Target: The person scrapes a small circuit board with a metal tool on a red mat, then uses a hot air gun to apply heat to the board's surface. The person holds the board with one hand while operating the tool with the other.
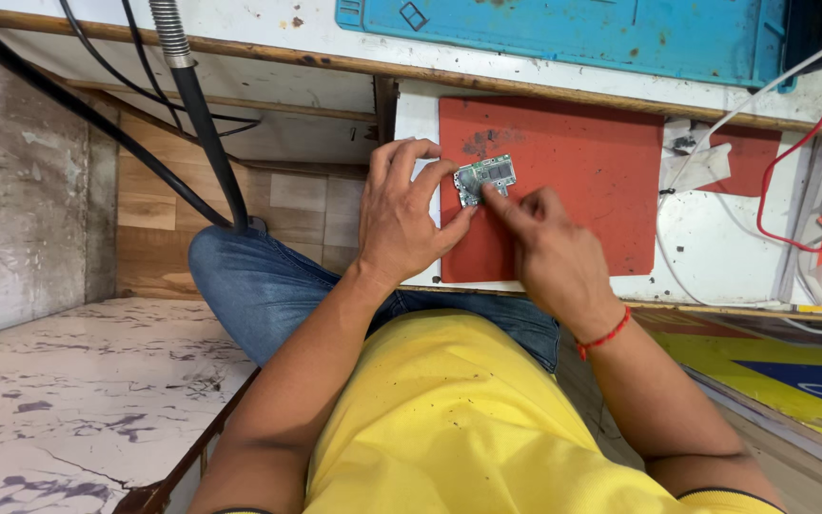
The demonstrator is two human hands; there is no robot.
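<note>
Circuit board pinned on the red mat

Circuit board (484, 177), small and greenish, lies flat near the upper left corner of the red mat (573, 200) on the white counter (715, 238). Left hand (401, 214) curls around the board's left edge, fingertips pinching it steady. Right hand (549, 252) presses its index finger onto the board's lower right, the other fingers folded. A red thread bracelet (606, 335) circles that wrist. Right of the mat run white and red cables (782, 171); beyond the mat's far edge sits a blue mat (563, 33). The board sits close to the mat's left edge, so a hard push could likely slide it off, and bare fingertips may smudge or stress its components.
</note>
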